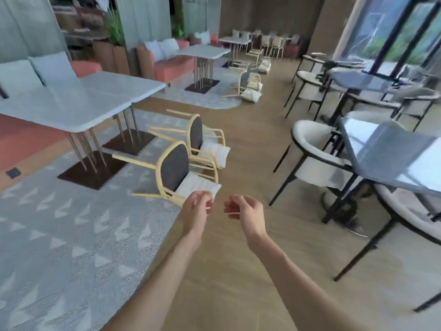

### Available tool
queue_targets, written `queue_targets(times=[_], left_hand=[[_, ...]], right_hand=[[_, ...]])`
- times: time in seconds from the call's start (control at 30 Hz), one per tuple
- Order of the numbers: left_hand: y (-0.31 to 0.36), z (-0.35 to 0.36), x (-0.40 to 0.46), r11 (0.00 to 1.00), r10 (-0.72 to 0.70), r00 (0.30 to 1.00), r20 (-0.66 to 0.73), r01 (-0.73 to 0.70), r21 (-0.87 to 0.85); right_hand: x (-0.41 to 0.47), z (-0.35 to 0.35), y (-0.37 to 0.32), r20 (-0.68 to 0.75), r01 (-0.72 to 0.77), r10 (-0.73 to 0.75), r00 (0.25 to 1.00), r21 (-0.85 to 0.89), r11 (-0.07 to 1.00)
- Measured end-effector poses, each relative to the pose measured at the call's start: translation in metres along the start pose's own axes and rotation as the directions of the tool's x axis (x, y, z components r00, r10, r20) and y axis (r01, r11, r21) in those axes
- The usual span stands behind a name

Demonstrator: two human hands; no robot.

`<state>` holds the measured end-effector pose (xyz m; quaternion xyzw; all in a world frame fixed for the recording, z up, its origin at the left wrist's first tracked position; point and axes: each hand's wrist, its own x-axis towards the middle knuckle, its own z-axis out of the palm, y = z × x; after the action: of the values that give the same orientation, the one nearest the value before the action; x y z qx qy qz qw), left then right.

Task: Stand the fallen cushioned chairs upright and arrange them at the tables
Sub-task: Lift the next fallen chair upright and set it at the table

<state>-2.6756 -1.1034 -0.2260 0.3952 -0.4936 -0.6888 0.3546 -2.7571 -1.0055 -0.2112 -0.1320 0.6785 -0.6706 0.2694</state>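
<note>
Head view, frame centre: left hand (198,207) and right hand (245,210) hang loosely curled, holding nothing, just below the nearest fallen chair (176,173) and its white cushion (198,187).

Bare wood floor (243,144) between fallen chairs (181,168), armchairs (315,151).

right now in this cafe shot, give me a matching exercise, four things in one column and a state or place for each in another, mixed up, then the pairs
Things
1. nearest wooden chair
2. white marble table
3. white tub chair
4. left hand

States or places
A. upright beside the glass table
B. tipped over, white cushion toward the aisle
C. loosely curled, holding nothing, just short of a cushion
D. standing on thin metal legs over dark base plates

Pairs: 1-B, 2-D, 3-A, 4-C
</note>
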Motion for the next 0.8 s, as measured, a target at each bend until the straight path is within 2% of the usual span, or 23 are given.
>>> queue_targets(times=[0.2, 0.33, 0.6, 0.8], left_hand=[[0.013, 0.118, 0.103, 0.999, -0.027, 0.998, 0.049, 0.025, 0.037], [0.013, 0.175, 0.178, 0.999, 0.002, 1.0, 0.011, -0.003, 0.046], [0.029, 0.27, 0.313, 0.997, 0.017, 0.98, -0.196, -0.031, -0.065], [0.032, 0.284, 0.404, 0.995, 0.012, 0.915, -0.403, -0.05, -0.084]], right_hand=[[0.138, -0.061, -0.048, -0.077, 0.028, -0.028, 0.997, -0.003, 1.0], [0.238, -0.087, -0.055, -0.071, 0.011, -0.013, 0.997, -0.031, 0.999], [0.439, -0.076, -0.099, 0.148, 0.033, -0.01, 0.989, -0.152, 0.988], [0.555, -0.028, -0.115, 0.334, 0.042, 0.04, 0.942, -0.236, 0.971]])
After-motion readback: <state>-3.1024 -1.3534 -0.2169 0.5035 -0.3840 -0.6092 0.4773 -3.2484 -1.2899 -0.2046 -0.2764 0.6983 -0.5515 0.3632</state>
